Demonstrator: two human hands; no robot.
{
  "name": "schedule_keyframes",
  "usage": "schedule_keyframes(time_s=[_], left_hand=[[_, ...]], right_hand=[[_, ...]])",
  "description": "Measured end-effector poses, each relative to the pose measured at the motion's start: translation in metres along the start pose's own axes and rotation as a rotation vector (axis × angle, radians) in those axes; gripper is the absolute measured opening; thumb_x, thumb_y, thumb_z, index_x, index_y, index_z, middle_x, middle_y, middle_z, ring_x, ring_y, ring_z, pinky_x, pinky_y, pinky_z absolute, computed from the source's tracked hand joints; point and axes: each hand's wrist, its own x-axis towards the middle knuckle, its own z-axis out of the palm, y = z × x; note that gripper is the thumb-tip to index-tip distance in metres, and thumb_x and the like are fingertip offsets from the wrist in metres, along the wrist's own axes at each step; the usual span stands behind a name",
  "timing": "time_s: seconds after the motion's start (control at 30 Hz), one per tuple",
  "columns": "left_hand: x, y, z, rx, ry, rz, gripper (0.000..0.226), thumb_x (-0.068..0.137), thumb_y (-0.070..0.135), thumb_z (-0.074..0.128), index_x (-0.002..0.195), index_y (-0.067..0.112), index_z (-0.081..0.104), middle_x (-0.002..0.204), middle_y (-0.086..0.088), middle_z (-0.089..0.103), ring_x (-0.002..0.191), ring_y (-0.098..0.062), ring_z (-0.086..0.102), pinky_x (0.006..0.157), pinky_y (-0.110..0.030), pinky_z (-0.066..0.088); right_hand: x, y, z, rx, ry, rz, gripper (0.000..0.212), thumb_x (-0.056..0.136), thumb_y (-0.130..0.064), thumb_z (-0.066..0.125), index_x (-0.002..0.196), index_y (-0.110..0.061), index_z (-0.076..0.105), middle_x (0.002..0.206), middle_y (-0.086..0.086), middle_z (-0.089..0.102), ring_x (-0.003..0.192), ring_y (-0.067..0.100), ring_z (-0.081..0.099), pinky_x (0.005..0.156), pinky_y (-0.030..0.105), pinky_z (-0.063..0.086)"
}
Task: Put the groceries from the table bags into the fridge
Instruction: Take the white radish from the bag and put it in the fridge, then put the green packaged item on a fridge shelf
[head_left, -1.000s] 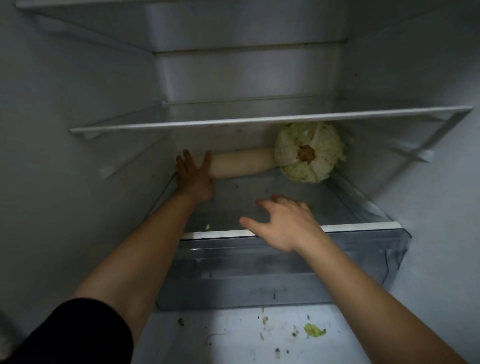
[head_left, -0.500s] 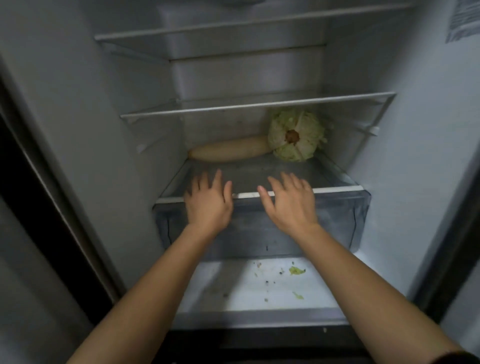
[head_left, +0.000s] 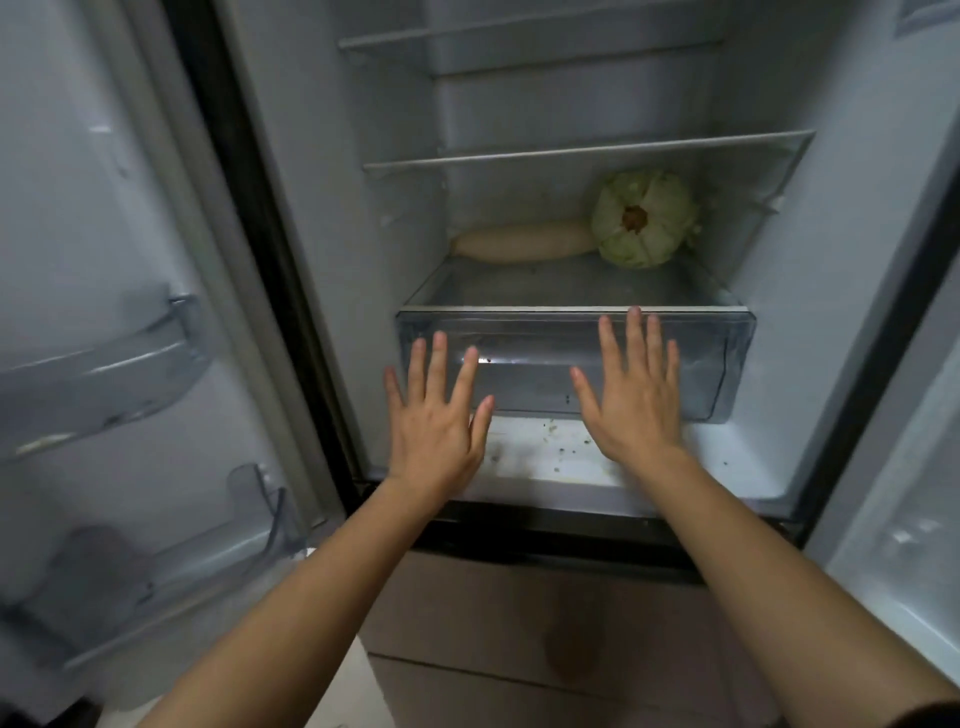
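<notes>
We face the open fridge; the cabbage and white radish lie touching at the back of the shelf, upper centre. Our left hand and right hand are empty, fingers spread wide, before the drawer. We turn away carefully for more groceries.

Two bare forearms run up from the bottom of the view, each ending in a bare hand: the left hand and the right hand. Neither hand wears rings, a watch or gloves. The fingers are slim, with short, plain nails. A scrap of dark sleeve shows at the lower right corner, on the right arm.
</notes>
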Motion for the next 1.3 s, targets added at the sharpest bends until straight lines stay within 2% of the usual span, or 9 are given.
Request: schedule_keyframes(time_s=[0.17, 0.27, 0.37, 0.5, 0.6, 0.7, 0.9, 1.13, 1.3], left_hand=[[-0.066, -0.028, -0.067, -0.071, 0.209, 0.05, 0.059, 0.099, 0.046, 0.04, 0.15, 0.015, 0.041, 0.16, -0.018, 0.027, 0.147, -0.037, 0.025, 0.113, -0.063, 0.024], [-0.144, -0.067, -0.1, -0.081, 0.317, 0.125, 0.057, 0.101, 0.045, 0.04, 0.151, 0.018, 0.039, 0.162, -0.016, 0.023, 0.15, -0.032, 0.019, 0.115, -0.061, 0.022], [-0.232, -0.122, -0.131, 0.002, 0.327, 0.134, 0.058, 0.101, 0.046, 0.039, 0.152, 0.019, 0.036, 0.163, -0.016, 0.018, 0.151, -0.032, 0.015, 0.116, -0.061, 0.018], [-0.358, -0.232, -0.182, 0.14, 0.171, -0.096, 0.06, 0.101, 0.048, 0.033, 0.154, 0.019, 0.029, 0.163, -0.016, 0.016, 0.152, -0.033, 0.012, 0.116, -0.062, 0.018], [-0.459, -0.319, -0.234, 0.267, 0.007, -0.348, 0.062, 0.1, 0.048, 0.031, 0.153, 0.016, 0.031, 0.163, -0.018, 0.016, 0.15, -0.036, 0.016, 0.113, -0.065, 0.021], [-0.549, -0.383, -0.286, 0.374, -0.111, -0.589, 0.064, 0.098, 0.049, 0.031, 0.15, 0.013, 0.039, 0.161, -0.02, 0.021, 0.148, -0.038, 0.021, 0.112, -0.065, 0.023], [-0.703, -0.45, -0.356, 0.524, -0.176, -0.996, 0.069, 0.098, 0.053, 0.024, 0.151, 0.012, 0.036, 0.159, -0.018, 0.025, 0.148, -0.036, 0.022, 0.114, -0.064, 0.023], [-0.786, -0.527, -0.394, 0.655, -0.215, -1.202, 0.072, 0.097, 0.055, 0.018, 0.154, 0.012, 0.03, 0.162, -0.018, 0.018, 0.15, -0.035, 0.016, 0.117, -0.061, 0.02], [-0.801, -0.62, -0.41, 0.748, -0.248, -1.346, 0.072, 0.098, 0.06, 0.003, 0.158, 0.02, 0.004, 0.165, -0.012, -0.007, 0.152, -0.028, -0.011, 0.121, -0.056, 0.004]], right_hand=[[-0.051, -0.05, -0.048, 0.085, 0.077, -0.022, 0.075, 0.102, -0.052, 0.038, 0.161, -0.014, 0.01, 0.168, 0.016, -0.005, 0.155, 0.032, -0.005, 0.125, 0.053, 0.006], [-0.104, -0.107, -0.061, 0.128, 0.13, -0.08, 0.081, 0.1, -0.05, 0.044, 0.161, -0.015, 0.004, 0.167, 0.017, -0.012, 0.155, 0.034, -0.008, 0.125, 0.053, 0.004], [-0.171, -0.181, -0.062, 0.201, 0.114, -0.131, 0.085, 0.097, -0.048, 0.052, 0.161, -0.015, 0.006, 0.166, 0.023, -0.011, 0.154, 0.038, -0.006, 0.124, 0.055, 0.004], [-0.26, -0.305, -0.058, 0.287, 0.049, -0.315, 0.08, 0.094, -0.043, 0.061, 0.157, -0.009, 0.025, 0.163, 0.03, 0.008, 0.152, 0.045, 0.01, 0.121, 0.06, 0.015], [-0.314, -0.406, -0.067, 0.385, -0.039, -0.492, 0.076, 0.096, -0.046, 0.053, 0.158, -0.012, 0.026, 0.165, 0.026, 0.006, 0.153, 0.042, 0.007, 0.121, 0.06, 0.015], [-0.352, -0.495, -0.079, 0.466, -0.101, -0.638, 0.078, 0.094, -0.044, 0.062, 0.157, -0.012, 0.029, 0.165, 0.024, 0.008, 0.152, 0.042, 0.01, 0.12, 0.061, 0.016], [-0.431, -0.657, -0.088, 0.529, -0.21, -0.897, 0.08, 0.094, -0.05, 0.057, 0.158, -0.015, 0.024, 0.165, 0.023, 0.005, 0.153, 0.041, 0.008, 0.121, 0.059, 0.015], [-0.506, -0.818, -0.067, 0.623, -0.33, -1.061, 0.078, 0.099, -0.054, 0.046, 0.16, -0.019, 0.012, 0.166, 0.023, 0.001, 0.152, 0.041, 0.008, 0.122, 0.057, 0.01], [-0.52, -0.947, -0.053, 0.726, -0.412, -1.136, 0.08, 0.098, -0.051, 0.048, 0.161, -0.018, 0.011, 0.166, 0.022, 0.0, 0.152, 0.042, 0.008, 0.122, 0.057, 0.013]])
